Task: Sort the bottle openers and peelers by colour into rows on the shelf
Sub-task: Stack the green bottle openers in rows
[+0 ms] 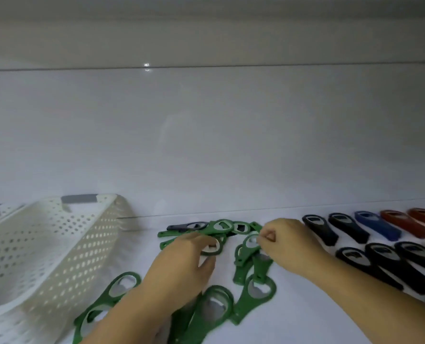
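Note:
Several green bottle openers (254,292) lie in a loose pile on the white shelf (293,319), with one black opener (181,227) at the back of the pile. My left hand (184,264) curls over a green opener (212,249) in the middle of the pile. My right hand (288,240) pinches the ring end of another green opener (249,244). To the right, black openers (390,264), one blue opener (377,225) and red openers (405,223) lie side by side in rows.
A white perforated plastic basket (45,244) stands tilted at the left, touching the shelf's back wall (206,145). The rows of openers run off the right edge of view.

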Tool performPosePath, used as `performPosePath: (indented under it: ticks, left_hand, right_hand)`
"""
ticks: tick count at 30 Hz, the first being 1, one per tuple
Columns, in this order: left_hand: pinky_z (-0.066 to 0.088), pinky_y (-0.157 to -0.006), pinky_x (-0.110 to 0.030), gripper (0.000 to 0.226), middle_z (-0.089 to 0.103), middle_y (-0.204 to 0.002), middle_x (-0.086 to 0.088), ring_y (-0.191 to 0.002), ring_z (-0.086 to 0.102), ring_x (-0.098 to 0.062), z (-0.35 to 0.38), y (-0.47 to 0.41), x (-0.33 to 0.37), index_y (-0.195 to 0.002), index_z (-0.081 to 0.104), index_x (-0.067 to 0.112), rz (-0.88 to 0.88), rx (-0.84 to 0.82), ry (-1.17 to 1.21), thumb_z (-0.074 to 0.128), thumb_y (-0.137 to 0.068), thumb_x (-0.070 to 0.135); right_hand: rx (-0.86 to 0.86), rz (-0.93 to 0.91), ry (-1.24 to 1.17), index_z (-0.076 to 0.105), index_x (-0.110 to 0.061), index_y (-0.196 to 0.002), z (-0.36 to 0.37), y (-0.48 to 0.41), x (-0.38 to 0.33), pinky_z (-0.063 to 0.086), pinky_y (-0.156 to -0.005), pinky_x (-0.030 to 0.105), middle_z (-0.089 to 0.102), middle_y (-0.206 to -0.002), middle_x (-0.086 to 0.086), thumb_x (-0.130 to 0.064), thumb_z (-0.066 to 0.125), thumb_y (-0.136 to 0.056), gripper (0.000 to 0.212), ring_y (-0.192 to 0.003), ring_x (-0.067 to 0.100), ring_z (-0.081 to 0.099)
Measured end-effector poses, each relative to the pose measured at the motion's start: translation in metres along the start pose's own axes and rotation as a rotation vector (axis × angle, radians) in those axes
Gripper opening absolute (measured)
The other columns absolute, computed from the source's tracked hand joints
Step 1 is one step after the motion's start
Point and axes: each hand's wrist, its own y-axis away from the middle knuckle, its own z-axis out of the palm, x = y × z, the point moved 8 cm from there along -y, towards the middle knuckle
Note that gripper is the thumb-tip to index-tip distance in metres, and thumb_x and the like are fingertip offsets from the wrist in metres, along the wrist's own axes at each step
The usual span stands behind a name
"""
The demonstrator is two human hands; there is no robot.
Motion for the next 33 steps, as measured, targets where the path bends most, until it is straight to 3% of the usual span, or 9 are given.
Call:
performPosePath:
  ticks: [3, 6, 9, 12, 14, 16, 22, 27, 33]
  left_hand:
    - [0.019, -0.108, -0.013, 0.053, 0.021, -0.154, 0.019, -0.142, 0.018, -0.001, 0.011, -0.014, -0.017, -0.147, 0.029, 0.030, -0.033, -0.030, 0.024, 0.045, -0.097, 0.033]
    - [0.000, -0.117, -0.024, 0.059, -0.003, -0.155, 0.021, -0.143, -0.009, 0.001, 0.032, -0.020, -0.021, -0.152, 0.011, 0.029, -0.018, -0.160, 0.036, 0.038, -0.100, 0.035]
    - [0.007, -0.120, -0.032, 0.042, 0.013, -0.155, 0.017, -0.145, 0.002, -0.004, 0.044, -0.019, -0.031, -0.135, 0.050, 0.026, -0.020, -0.267, 0.015, 0.040, -0.098, 0.042]
    - [0.046, -0.082, -0.027, 0.034, 0.069, -0.101, 0.012, -0.097, 0.060, -0.010, 0.019, -0.018, -0.047, -0.073, 0.060, 0.019, -0.142, -0.045, 0.033, 0.046, -0.094, 0.042]
    - [0.040, -0.058, -0.026, 0.034, 0.061, -0.066, 0.004, -0.061, 0.052, -0.012, 0.005, -0.016, -0.056, -0.066, 0.052, 0.015, -0.224, 0.070, -0.003, 0.050, -0.091, 0.038]
    - [0.033, -0.050, -0.022, 0.031, 0.054, -0.058, 0.003, -0.054, 0.045, -0.009, -0.002, -0.012, -0.064, -0.063, 0.050, 0.019, -0.291, 0.135, -0.013, 0.054, -0.089, 0.035]
    - [0.041, -0.070, -0.014, 0.008, 0.059, -0.093, 0.020, -0.087, 0.055, 0.000, -0.001, -0.012, -0.062, -0.090, 0.061, 0.034, -0.266, 0.167, 0.063, 0.058, -0.088, 0.028]
    - [0.036, -0.073, -0.015, 0.031, 0.056, -0.121, 0.019, -0.089, 0.050, -0.004, -0.002, -0.018, -0.058, -0.119, 0.057, 0.034, -0.320, 0.112, -0.030, 0.052, -0.091, 0.022]
    - [0.039, -0.102, -0.025, 0.061, 0.044, -0.142, 0.008, -0.126, 0.045, -0.015, 0.010, -0.056, -0.057, -0.135, 0.047, 0.033, -0.284, -0.081, -0.127, 0.041, -0.085, 0.000]
  right_hand:
    - [-0.029, -0.119, -0.103, 0.064, -0.022, -0.112, 0.027, -0.021, -0.028, 0.045, -0.086, 0.025, 0.055, -0.109, -0.009, -0.030, 0.055, -0.091, 0.025, -0.103, 0.013, 0.054]
    - [-0.077, -0.223, -0.081, 0.062, -0.021, -0.118, 0.044, -0.027, -0.042, 0.046, -0.091, 0.030, 0.057, -0.115, -0.009, -0.038, 0.053, -0.091, 0.033, -0.106, 0.014, 0.056]
    - [-0.042, -0.234, -0.176, 0.070, -0.025, -0.107, 0.041, -0.023, -0.038, 0.049, -0.087, 0.025, 0.065, -0.106, -0.014, -0.039, 0.058, -0.090, 0.026, -0.097, 0.007, 0.060]
    - [0.026, -0.224, -0.335, 0.075, -0.021, -0.088, 0.032, -0.026, -0.027, 0.052, -0.079, 0.028, 0.070, -0.089, -0.011, -0.025, 0.063, -0.087, 0.013, -0.084, 0.007, 0.064]
    - [0.115, -0.168, -0.265, 0.074, -0.018, -0.093, 0.023, -0.032, -0.014, 0.049, -0.080, 0.023, 0.069, -0.094, -0.008, -0.021, 0.062, -0.088, 0.013, -0.090, 0.011, 0.062]
    - [0.053, -0.125, -0.103, 0.066, -0.020, -0.114, 0.030, -0.037, -0.007, 0.042, -0.091, 0.023, 0.062, -0.117, -0.006, -0.030, 0.056, -0.092, 0.026, -0.109, 0.013, 0.052]
    - [-0.121, -0.062, 0.027, 0.048, -0.027, -0.136, 0.053, -0.041, -0.007, 0.030, -0.106, 0.030, 0.042, -0.134, -0.011, -0.034, 0.041, -0.094, 0.043, -0.126, 0.012, 0.030]
    - [-0.031, -0.038, -0.003, 0.061, -0.026, -0.119, 0.046, -0.044, 0.000, 0.038, -0.097, 0.027, 0.054, -0.126, -0.009, -0.025, 0.043, -0.096, 0.029, -0.119, 0.014, 0.040]
    - [-0.035, 0.006, 0.024, 0.060, -0.027, -0.117, 0.046, -0.045, 0.007, 0.041, -0.091, 0.031, 0.057, -0.125, -0.007, -0.019, 0.035, -0.097, 0.033, -0.118, 0.020, 0.041]
